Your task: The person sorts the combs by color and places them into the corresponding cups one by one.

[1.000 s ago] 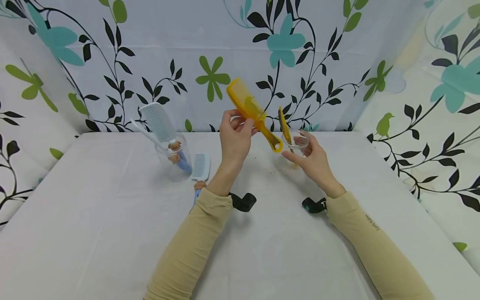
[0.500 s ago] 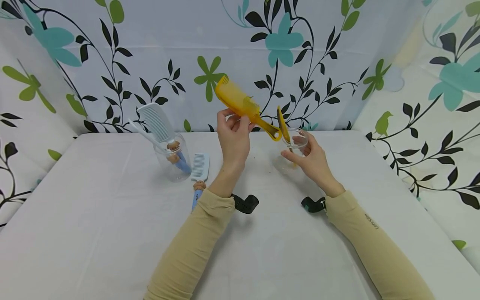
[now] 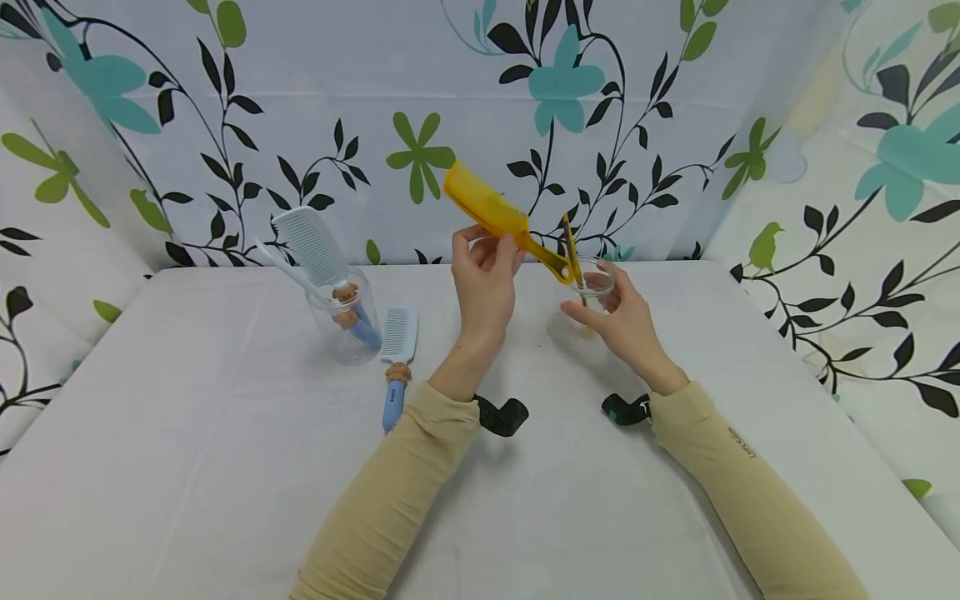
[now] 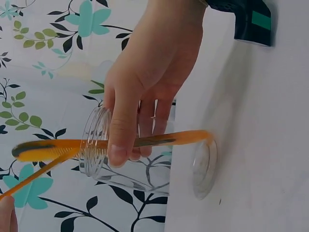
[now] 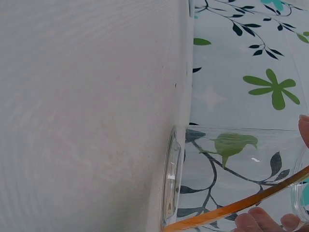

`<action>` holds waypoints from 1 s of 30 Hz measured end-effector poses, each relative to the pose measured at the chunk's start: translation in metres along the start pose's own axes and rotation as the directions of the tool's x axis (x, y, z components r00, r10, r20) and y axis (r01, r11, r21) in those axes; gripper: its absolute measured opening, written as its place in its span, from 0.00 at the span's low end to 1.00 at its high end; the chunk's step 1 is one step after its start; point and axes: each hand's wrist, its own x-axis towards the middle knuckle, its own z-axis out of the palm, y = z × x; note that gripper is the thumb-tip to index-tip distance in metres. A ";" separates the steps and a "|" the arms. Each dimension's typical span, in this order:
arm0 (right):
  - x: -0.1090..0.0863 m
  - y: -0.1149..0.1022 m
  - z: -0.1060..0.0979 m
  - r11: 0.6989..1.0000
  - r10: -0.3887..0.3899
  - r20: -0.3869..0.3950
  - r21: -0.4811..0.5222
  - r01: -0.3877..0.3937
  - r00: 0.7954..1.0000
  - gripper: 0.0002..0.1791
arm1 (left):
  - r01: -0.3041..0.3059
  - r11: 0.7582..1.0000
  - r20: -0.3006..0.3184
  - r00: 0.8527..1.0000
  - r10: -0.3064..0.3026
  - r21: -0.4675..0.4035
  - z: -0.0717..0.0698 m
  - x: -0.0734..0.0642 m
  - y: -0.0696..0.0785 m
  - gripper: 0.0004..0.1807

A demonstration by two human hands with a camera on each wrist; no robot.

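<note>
My left hand (image 3: 483, 287) pinches a yellow comb (image 3: 480, 196) with its teeth end up to the left. The comb's handle end points down at the mouth of a clear glass jar (image 3: 598, 287), overlapping the rim in the head view. My right hand (image 3: 622, 325) grips this jar, thumb and fingers on either side. A second yellow comb (image 3: 573, 254) leans inside it, its top sticking out above the rim. In the right wrist view the jar's base (image 5: 171, 179) is at the white table, and the inner comb's handle (image 5: 227, 208) slants down to it.
Left of my hands, another clear jar (image 3: 362, 292) holds light blue combs (image 3: 311, 242), one with wide teeth. A similar light blue comb (image 3: 400, 333) with a brown figure on its handle lies beside it on the white table (image 3: 225, 467). A patterned cloth (image 3: 465, 67) hangs behind.
My left hand first shifted slightly left and up, then moved right with its comb, bringing the handle end to the jar's mouth. The comb in the jar has turned more edge-on.
</note>
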 end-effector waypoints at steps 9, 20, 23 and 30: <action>-0.001 0.001 -0.001 0.999 0.053 0.012 -0.009 -0.053 0.999 0.56 | 0.049 0.999 0.074 0.996 -0.047 -0.017 0.006 -0.003 -0.005 0.15; 0.000 0.001 -0.001 0.998 0.064 0.013 -0.029 -0.063 0.998 0.57 | 0.093 0.991 0.019 0.996 -0.091 -0.098 0.009 -0.003 -0.011 0.15; 0.000 0.001 -0.001 0.998 0.055 0.015 -0.017 -0.055 0.998 0.56 | 0.073 0.997 0.054 0.996 -0.071 -0.035 0.010 -0.004 -0.016 0.15; 0.001 0.002 0.000 1.000 0.022 0.015 -0.016 -0.022 1.000 0.53 | 0.023 0.971 0.130 0.990 -0.055 0.236 0.011 -0.012 -0.021 0.16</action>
